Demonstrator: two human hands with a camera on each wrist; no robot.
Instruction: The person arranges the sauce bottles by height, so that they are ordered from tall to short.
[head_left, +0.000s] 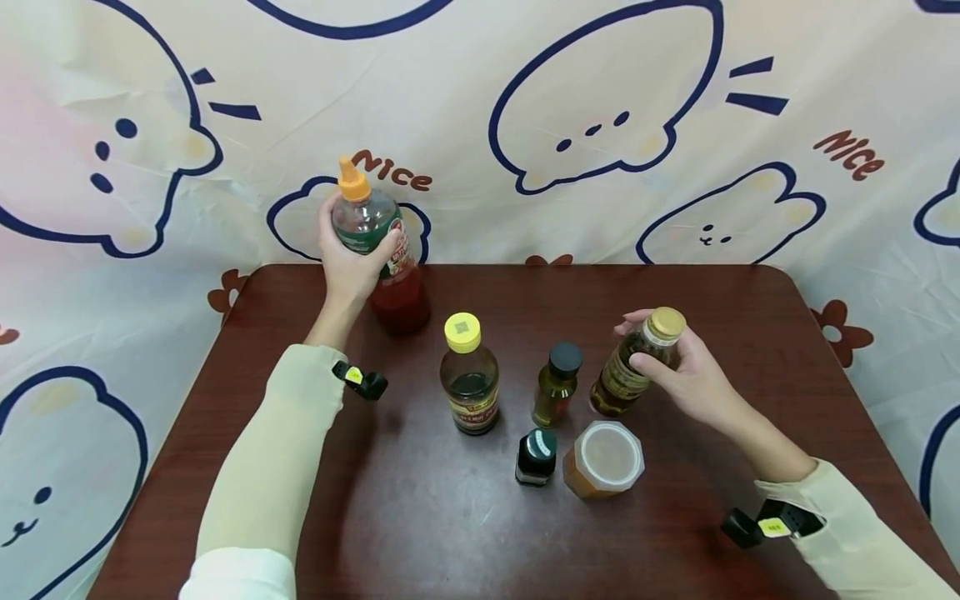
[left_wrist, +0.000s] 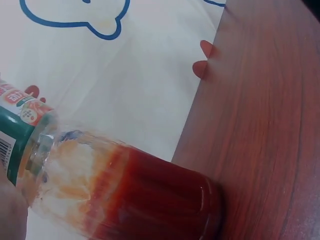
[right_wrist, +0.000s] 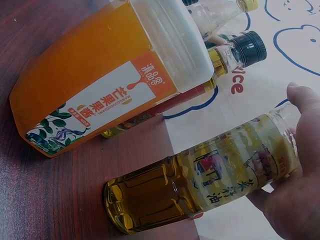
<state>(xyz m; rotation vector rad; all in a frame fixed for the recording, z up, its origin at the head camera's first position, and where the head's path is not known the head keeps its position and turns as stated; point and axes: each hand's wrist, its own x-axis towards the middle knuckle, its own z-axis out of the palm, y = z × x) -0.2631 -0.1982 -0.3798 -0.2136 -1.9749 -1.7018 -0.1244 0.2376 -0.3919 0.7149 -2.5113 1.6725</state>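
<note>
Near the back left of the table, my left hand (head_left: 351, 265) grips a squeeze bottle (head_left: 402, 302) of red sauce around its green label, below the orange nozzle cap. In the left wrist view the lower, red-filled part of the sauce bottle (left_wrist: 160, 195) shows, its base close to the wood; only a bit of the hand is visible there. On the right, my right hand (head_left: 697, 379) holds a bottle of golden oil (head_left: 624, 379) with a yellow cap, fingers and thumb around its upper part. The oil bottle (right_wrist: 235, 167) stands slightly tilted.
Between the hands stand a yellow-capped bottle of dark liquid (head_left: 474, 396), a small black-capped oil bottle (head_left: 557, 390), a little dark bottle (head_left: 534, 467) with a green cap, and a white-lidded jar (head_left: 603, 458) of orange contents. A patterned cloth (head_left: 450, 100) hangs behind the table (head_left: 450, 533).
</note>
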